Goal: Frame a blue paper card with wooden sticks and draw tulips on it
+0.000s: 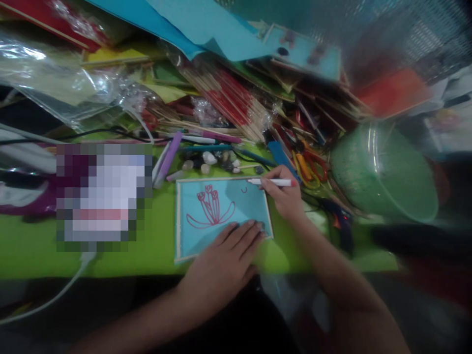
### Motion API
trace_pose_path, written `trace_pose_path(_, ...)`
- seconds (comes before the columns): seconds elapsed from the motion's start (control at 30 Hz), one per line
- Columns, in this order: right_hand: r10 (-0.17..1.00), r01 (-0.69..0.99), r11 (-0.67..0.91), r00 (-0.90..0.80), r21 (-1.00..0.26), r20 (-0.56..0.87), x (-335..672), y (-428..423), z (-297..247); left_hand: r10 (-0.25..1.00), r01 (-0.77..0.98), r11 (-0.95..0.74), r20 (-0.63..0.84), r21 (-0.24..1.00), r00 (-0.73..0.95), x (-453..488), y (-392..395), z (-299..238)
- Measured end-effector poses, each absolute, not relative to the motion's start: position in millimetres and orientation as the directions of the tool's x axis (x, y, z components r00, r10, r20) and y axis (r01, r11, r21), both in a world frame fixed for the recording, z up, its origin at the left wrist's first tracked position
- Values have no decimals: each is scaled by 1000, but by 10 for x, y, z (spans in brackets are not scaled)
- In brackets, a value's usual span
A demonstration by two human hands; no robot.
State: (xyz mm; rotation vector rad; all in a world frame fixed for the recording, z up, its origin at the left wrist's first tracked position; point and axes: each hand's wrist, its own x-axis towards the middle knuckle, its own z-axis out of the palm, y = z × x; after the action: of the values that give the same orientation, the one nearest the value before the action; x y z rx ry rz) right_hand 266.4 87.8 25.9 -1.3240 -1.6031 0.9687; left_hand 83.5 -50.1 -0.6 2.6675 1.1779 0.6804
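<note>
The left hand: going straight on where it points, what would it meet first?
Probably the right border of the blue panel, just past the left fingertips; the right hand seems to lie beyond, though depth is unclear.

Left fingers [239,235] flat (right fingers [276,173] bent)

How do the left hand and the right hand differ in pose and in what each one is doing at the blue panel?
The left hand lies flat with its fingers stretched out, while the right hand is curled in a grip. The left hand rests on the near part of the blue panel; the right hand is by its far right corner. The left hand holds nothing visible; the right hand holds a white marker. Both are bare.
</note>
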Motion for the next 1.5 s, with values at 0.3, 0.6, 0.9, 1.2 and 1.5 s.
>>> trace_pose_path(0.3,987,369,145,-124,-918,106,2669,876,253,737,668,-674,350,315,578,838,-501,-6)
trace_pose_path(0.6,988,366,124,-129,-922,82,2684,868,263,740,668,-671,350,321,575,839,-501,-9)
trace_pose_path(0.9,990,370,125,-104,-921,93,2688,876,234,738,663,-673,365,329,568,848,-498,-22)
trace_pose_path(1.2,987,390,161,-58,-907,150,2653,888,268,733,668,-677,366,309,573,836,-495,8)
trace_pose_path(1.5,984,413,176,-69,-893,162,2674,897,247,736,671,-675,358,308,575,839,-500,-3)
